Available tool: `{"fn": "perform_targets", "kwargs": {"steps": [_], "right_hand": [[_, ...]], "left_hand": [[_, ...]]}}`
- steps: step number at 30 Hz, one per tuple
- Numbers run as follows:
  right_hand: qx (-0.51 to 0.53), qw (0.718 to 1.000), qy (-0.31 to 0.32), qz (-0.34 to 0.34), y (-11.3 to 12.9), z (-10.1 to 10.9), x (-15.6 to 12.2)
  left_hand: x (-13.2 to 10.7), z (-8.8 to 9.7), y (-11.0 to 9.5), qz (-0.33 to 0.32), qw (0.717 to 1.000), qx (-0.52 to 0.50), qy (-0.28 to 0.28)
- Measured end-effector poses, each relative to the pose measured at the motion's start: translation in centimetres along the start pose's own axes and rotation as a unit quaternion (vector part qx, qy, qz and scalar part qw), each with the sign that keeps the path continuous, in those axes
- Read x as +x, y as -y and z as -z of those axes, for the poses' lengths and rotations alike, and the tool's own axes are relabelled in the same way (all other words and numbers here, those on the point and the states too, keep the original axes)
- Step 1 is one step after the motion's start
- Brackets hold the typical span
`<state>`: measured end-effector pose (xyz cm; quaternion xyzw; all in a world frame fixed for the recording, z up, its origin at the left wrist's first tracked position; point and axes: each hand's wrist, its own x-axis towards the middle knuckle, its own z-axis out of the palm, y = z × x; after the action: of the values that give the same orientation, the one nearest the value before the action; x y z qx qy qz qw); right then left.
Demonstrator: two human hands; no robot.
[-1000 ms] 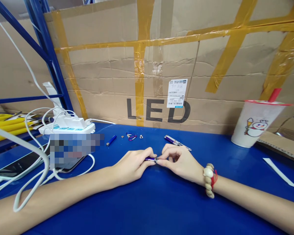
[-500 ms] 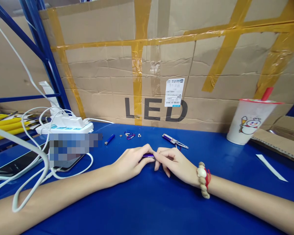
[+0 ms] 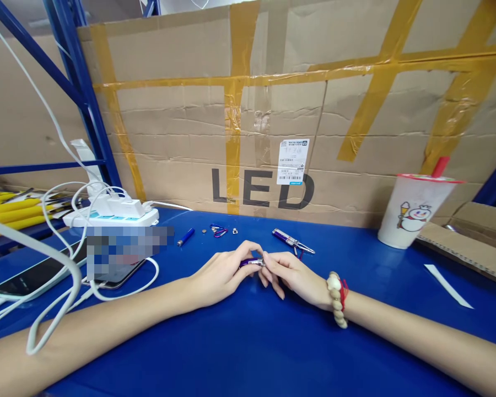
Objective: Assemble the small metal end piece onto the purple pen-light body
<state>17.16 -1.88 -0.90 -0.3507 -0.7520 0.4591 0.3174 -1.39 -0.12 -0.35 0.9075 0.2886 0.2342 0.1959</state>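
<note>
My left hand (image 3: 221,275) is closed around a short purple metal tube (image 3: 250,263) that looks like a mini flashlight, pinched between thumb and index finger. At its silver right end, the thumb and index finger of my right hand (image 3: 287,271) are closed on the tip, and the other fingers hang loosely curled below. Much of the tube is covered by fingers. Just beyond my right hand lies a second purple and silver mini flashlight (image 3: 288,239). Behind my left hand are a blue tube (image 3: 186,237), a button cell (image 3: 204,231), small carabiner clips (image 3: 219,230) and a tiny metal piece (image 3: 235,231).
A power strip (image 3: 152,218) with white cables and phones (image 3: 28,278) crowd the left side. A large cardboard box (image 3: 169,138) walls off the back. At right stand a drink cup (image 3: 413,215), a paper strip (image 3: 448,285) and a cardboard tray (image 3: 467,248).
My right fingertips have shifted slightly on the tube's end, and more of its silver part shows between the hands. The whole view has tilted a little.
</note>
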Motion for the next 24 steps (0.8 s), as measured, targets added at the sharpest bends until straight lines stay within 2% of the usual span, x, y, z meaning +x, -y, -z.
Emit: {"fn": "perform_targets", "kwargs": {"steps": [10,18,21,24], "right_hand": [[0.022,0.999,0.014,-0.029,-0.28,0.65,0.36],[0.05,0.996,-0.009,-0.071,0.1,0.41,0.5],[0.115,0.988,-0.036,-0.091,0.26,0.58,0.47],[0.238,0.96,-0.079,-0.125,0.15,1.05,0.59]], "left_hand": [[0.06,0.15,0.0,-0.016,1.0,0.011,0.004],[0.02,0.08,-0.29,-0.001,0.996,0.073,-0.045],[0.06,-0.07,-0.21,0.022,0.994,0.088,-0.056],[0.1,-0.05,-0.31,0.042,0.994,0.083,-0.049]]}}
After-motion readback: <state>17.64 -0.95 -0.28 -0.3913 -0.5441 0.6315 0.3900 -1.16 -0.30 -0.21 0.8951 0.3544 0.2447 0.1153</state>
